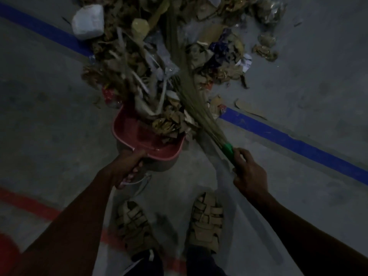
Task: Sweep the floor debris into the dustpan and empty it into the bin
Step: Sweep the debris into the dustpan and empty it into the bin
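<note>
A red dustpan [139,136] rests on the grey floor with its mouth toward a big pile of debris [139,62] of dry leaves, cardboard scraps and plastic. Some leaves and scraps lie inside the pan. My left hand [129,168] grips the dustpan's handle from behind. My right hand [249,174] grips the green handle of a grass broom [191,100], whose bristles reach up through the pile to the pan's right side. No bin is in view.
A blue floor line [298,144] runs diagonally under the pile, and a red line [29,204] crosses at lower left. A crumpled white bag [87,21] lies at the pile's upper left. My sandalled feet [205,222] stand just behind the dustpan.
</note>
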